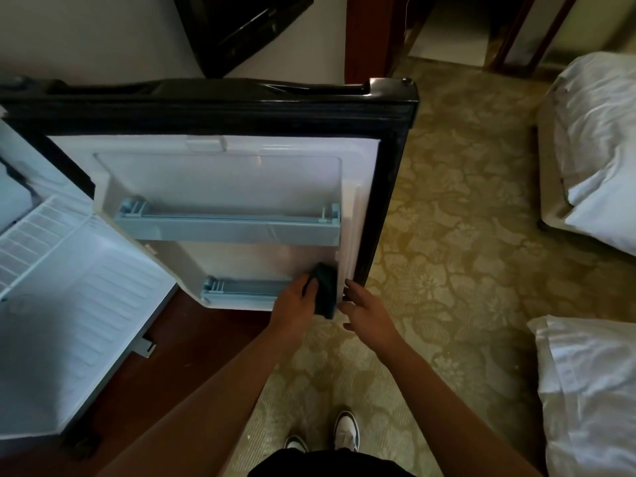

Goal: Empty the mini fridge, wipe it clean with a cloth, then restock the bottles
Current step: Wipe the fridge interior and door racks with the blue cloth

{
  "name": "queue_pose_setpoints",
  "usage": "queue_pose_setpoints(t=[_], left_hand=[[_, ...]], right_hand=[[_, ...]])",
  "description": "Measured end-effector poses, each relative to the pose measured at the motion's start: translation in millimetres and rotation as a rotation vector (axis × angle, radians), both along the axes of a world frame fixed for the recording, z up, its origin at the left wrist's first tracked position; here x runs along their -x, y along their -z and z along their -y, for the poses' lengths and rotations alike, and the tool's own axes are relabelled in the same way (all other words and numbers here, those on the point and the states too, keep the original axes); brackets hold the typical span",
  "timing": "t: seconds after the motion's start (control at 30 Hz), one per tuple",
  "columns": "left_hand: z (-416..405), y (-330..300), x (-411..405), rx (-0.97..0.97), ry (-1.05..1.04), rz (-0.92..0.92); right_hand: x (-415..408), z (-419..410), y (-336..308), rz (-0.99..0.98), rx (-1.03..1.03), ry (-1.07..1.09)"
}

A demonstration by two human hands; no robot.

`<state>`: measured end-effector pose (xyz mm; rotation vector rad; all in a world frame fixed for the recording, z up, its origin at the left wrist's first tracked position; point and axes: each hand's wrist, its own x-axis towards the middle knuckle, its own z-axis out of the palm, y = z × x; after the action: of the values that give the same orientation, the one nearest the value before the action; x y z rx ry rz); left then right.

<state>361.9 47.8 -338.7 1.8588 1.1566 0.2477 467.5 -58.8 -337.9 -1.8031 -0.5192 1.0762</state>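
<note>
While the mini fridge door (220, 187) stands swung wide, a dark cloth (325, 290) is gripped in the left hand (294, 309), whose fingers are curled round its left edge and press it against the white inner lining near the door's lower right corner. The right hand (370, 313) is held just beside the cloth on its right side, with fingers relaxed and slightly spread; its fingertips (349, 284) are seen at the white ridge inside the black door seal (389, 201), though whether they touch it cannot be told. The two hands are kept close together, separated only by the cloth. The lower door shelf (241, 289) is partly covered by the left hand and the cloth, while the upper door shelf (227, 225) is found well above both hands. The open fridge cabinet (69, 321), with its white ribbed interior and a wire rack (31, 242), is seen to the left of the left forearm. No bottles are shown in the door shelves. A patterned carpet (457, 270) is seen under the person's white shoes (346, 432), and white bedding (599, 139) lies to the right.
</note>
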Motion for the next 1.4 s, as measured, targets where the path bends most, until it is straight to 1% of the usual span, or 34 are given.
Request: queue_pose_setpoints(t=[0.07, 0.13, 0.2, 0.47, 0.63, 0.77, 0.93, 1.0, 1.07, 1.13, 1.23, 1.33, 1.4], left_hand=[[5, -8, -9, 0.122, -0.025, 0.044], [9, -15, -18, 0.248, -0.093, 0.101], [12, -18, -23, 0.330, -0.145, 0.142], [20, -27, -24, 0.475, -0.262, 0.289], [11, -42, -24, 0.451, -0.309, 0.362], [8, -60, -25, 0.446, -0.314, 0.472], [2, -77, -26, 0.419, -0.369, 0.580], [-1, -85, -28, 0.460, -0.424, 0.646], [-2, -91, -30, 0.483, -0.455, 0.699], [0, -91, -30, 0.464, -0.441, 0.709], [2, -90, -30, 0.409, -0.391, 0.703], [8, -89, -30, 0.304, -0.280, 0.665], [14, -86, -32, 0.168, -0.168, 0.610]], right_hand=[[0, -1, 2, -0.030, 0.005, 0.006], [-1, -3, 2, -0.045, 0.003, 0.010], [-2, -4, 1, -0.052, 0.007, 0.014], [-2, -7, 7, -0.066, 0.003, 0.017], [-2, -9, 4, -0.051, 0.007, 0.001], [-8, -13, 2, -0.043, -0.002, -0.015], [-11, -15, -6, -0.021, 0.008, -0.019], [-14, -17, -7, -0.050, 0.006, 0.016], [-16, -21, -8, -0.125, 0.006, 0.077], [-18, -25, -6, -0.183, 0.019, 0.114], [-20, -27, 0, -0.200, 0.032, 0.121], [-20, -26, 0, -0.128, 0.041, 0.097], [-21, -27, -1, -0.053, 0.021, 0.074]])
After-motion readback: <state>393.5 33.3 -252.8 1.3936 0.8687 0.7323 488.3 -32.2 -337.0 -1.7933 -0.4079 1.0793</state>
